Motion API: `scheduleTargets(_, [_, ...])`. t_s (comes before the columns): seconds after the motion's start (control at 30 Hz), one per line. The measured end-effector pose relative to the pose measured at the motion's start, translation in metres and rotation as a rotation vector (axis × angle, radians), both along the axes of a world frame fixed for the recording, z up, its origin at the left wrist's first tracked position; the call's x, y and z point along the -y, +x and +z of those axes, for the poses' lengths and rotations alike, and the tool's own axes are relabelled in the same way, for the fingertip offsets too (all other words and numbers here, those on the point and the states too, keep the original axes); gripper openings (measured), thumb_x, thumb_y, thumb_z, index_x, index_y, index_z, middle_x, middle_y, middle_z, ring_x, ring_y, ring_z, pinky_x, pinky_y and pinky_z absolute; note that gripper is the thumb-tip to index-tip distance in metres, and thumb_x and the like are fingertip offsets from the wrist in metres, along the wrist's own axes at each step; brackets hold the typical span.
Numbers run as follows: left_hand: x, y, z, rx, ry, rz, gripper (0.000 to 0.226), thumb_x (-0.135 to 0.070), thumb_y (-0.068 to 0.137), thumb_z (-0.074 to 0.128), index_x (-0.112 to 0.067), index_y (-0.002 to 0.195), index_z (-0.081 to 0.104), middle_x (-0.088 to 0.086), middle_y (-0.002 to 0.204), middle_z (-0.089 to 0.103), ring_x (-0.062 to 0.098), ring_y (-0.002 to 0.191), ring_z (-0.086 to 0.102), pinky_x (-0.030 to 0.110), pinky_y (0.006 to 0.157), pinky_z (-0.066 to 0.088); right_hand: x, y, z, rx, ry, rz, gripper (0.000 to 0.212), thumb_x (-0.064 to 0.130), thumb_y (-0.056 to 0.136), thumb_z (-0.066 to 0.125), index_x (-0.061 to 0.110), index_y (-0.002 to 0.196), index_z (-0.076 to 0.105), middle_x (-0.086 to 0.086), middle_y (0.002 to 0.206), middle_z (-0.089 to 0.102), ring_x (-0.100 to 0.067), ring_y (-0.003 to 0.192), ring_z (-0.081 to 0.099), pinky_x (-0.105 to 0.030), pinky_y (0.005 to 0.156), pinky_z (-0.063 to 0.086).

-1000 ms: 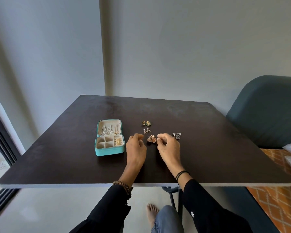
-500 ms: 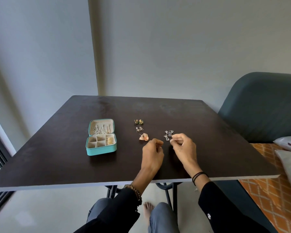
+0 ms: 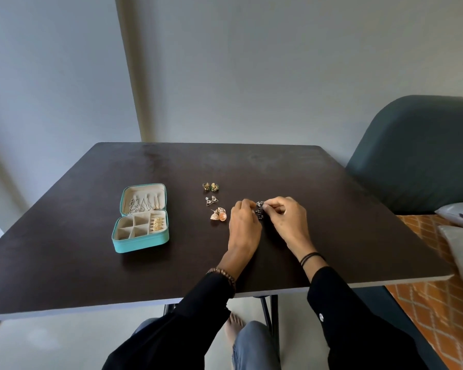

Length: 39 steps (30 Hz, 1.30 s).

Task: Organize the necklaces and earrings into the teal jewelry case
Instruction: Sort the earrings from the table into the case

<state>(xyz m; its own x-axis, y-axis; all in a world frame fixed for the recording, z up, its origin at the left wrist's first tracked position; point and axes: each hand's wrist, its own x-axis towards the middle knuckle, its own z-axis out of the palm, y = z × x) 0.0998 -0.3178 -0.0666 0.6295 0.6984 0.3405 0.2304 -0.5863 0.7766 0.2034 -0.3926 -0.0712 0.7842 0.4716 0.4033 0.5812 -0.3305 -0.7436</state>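
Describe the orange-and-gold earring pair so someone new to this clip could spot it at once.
On the dark table, right of the open teal jewelry case, three small earring pairs lie in a column. The orange-and-gold pair is the nearest one, just left of the left hand; it alone has dome-shaped bells.

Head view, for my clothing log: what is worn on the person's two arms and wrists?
Both arms are in long black sleeves. The right sleeve has a small pale button near the cuff. The left hand has a brown beaded bracelet at the wrist; the right hand has a thin black double band. No rings are discernible on either hand.
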Motion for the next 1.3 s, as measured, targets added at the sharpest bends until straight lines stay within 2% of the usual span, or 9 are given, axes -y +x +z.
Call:
scheduleTargets(0.1, [-0.002,0.005,-0.001,0.018,-0.006,0.003,0.026,0.005,0.097,0.045,0.001,0.119,0.060,0.013,0.119,0.061,0.027,0.111,0.056,0.036,0.093,0.047,-0.001,0.001,-0.001,0.017,-0.014,0.016,0.007,0.017,0.090,0.076,0.019,0.096,0.078,0.005,0.096,0.069,0.000,0.083,0.068,-0.018,0.079,0.056])
scheduleTargets(0.27, [-0.004,0.006,-0.006,0.058,-0.020,-0.005,0.025,0.006,0.095,0.046,-0.001,0.114,0.061,0.011,0.114,0.062,0.026,0.108,0.057,0.042,0.094,0.049,-0.003,0.001,0.001,0.016,-0.031,0.036,0.015,0.020,0.090,0.077,0.018,0.105,0.077,0.004,0.099,0.068,-0.002,0.086,0.067,-0.014,0.077,0.054])
scheduleTargets(0.47, [-0.004,0.004,-0.005,0.076,-0.068,-0.003,0.026,0.005,0.094,0.046,-0.002,0.113,0.062,0.010,0.113,0.062,0.026,0.108,0.058,0.043,0.095,0.048,-0.005,0.000,0.002,0.007,-0.054,0.019,0.004,0.022,0.091,0.076,0.021,0.093,0.079,0.005,0.095,0.068,-0.004,0.083,0.067,-0.026,0.079,0.058])
scheduleTargets(0.6, [-0.006,0.002,-0.006,0.117,-0.073,0.007,0.024,0.004,0.096,0.046,-0.002,0.112,0.064,0.010,0.111,0.063,0.024,0.104,0.060,0.039,0.092,0.050,0.004,0.000,0.002,-0.128,0.167,0.031,0.005,0.022,0.092,0.073,0.022,0.094,0.078,0.008,0.097,0.073,-0.002,0.088,0.067,-0.015,0.075,0.051])
scheduleTargets(0.73, [-0.005,0.001,-0.005,0.137,-0.073,0.007,0.024,0.003,0.100,0.044,-0.003,0.112,0.064,0.009,0.112,0.062,0.020,0.102,0.060,0.032,0.090,0.051,0.011,0.003,0.007,-0.420,0.540,0.055,0.009,0.017,0.094,0.072,0.014,0.101,0.077,0.005,0.089,0.076,-0.006,0.080,0.066,-0.020,0.060,0.048])
scheduleTargets(0.9, [-0.006,0.001,-0.005,0.143,-0.073,0.009,0.024,0.003,0.100,0.044,-0.003,0.112,0.064,0.008,0.112,0.061,0.020,0.103,0.060,0.027,0.089,0.049,0.013,0.003,0.014,-0.564,0.736,0.119,0.009,0.007,0.094,0.070,0.008,0.099,0.076,-0.003,0.100,0.078,-0.004,0.074,0.059,-0.019,0.054,0.037])
scheduleTargets(1.03, [-0.008,0.005,-0.008,0.129,-0.053,0.009,0.020,-0.001,0.100,0.048,-0.004,0.112,0.064,0.007,0.112,0.061,0.021,0.105,0.059,0.038,0.093,0.051,0.015,0.005,0.015,-0.643,0.815,0.110,0.007,0.005,0.093,0.069,0.005,0.095,0.075,-0.013,0.110,0.077,-0.008,0.076,0.059,-0.019,0.056,0.038])
scheduleTargets(1.13, [-0.008,0.012,-0.007,0.061,0.036,-0.004,0.022,-0.010,0.100,0.053,-0.008,0.119,0.062,0.004,0.119,0.059,0.020,0.113,0.055,0.038,0.089,0.052,0.013,0.005,0.014,-0.674,0.817,0.116,0.007,0.001,0.092,0.069,0.004,0.090,0.075,-0.016,0.102,0.078,-0.014,0.078,0.063,-0.019,0.057,0.042])
scheduleTargets(1.3, [-0.009,0.026,-0.001,-0.094,0.146,-0.013,0.035,-0.025,0.096,0.061,-0.013,0.128,0.060,0.001,0.126,0.053,0.016,0.118,0.050,0.038,0.080,0.053,0.012,0.008,0.009,-0.639,0.783,0.130,0.010,0.005,0.092,0.072,0.001,0.101,0.075,-0.013,0.097,0.078,-0.010,0.075,0.062,-0.020,0.060,0.046])
